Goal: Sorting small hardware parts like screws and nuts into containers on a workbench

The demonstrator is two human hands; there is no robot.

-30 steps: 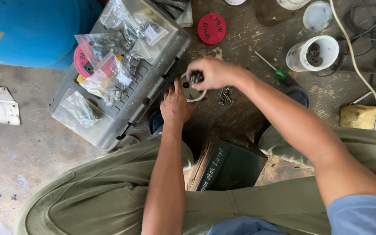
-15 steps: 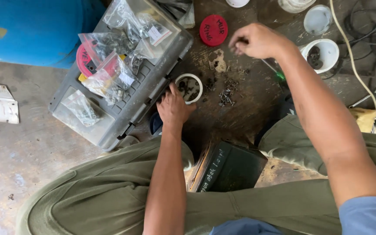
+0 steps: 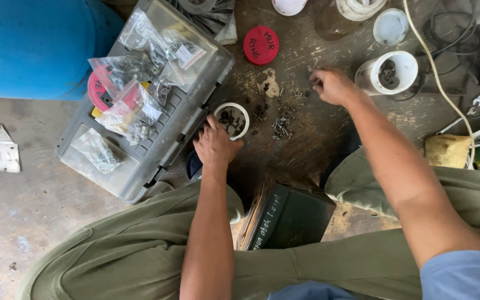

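Observation:
My left hand [image 3: 215, 146] rests flat on the dark floor, fingers apart, with its fingertips against the rim of a small white round tub [image 3: 244, 113] that holds dark screws. Loose screws [image 3: 282, 125] lie scattered just right of the tub. My right hand [image 3: 332, 85] hovers farther right with fingers curled in; nothing shows inside it. It is between the scattered screws and a white cup [image 3: 404, 59] holding dark metal parts.
A grey plastic organiser case [image 3: 162, 145] with several clear bags of hardware lies at the left, beside a blue drum [image 3: 34, 44]. A red lid [image 3: 261, 45], a white cable [image 3: 437, 83], a dark green box [image 3: 290, 219] and tools at the right edge surround me.
My right hand left the small white tub, swung up and right, then came back down a little toward the scattered screws. My left hand stayed beside the tub.

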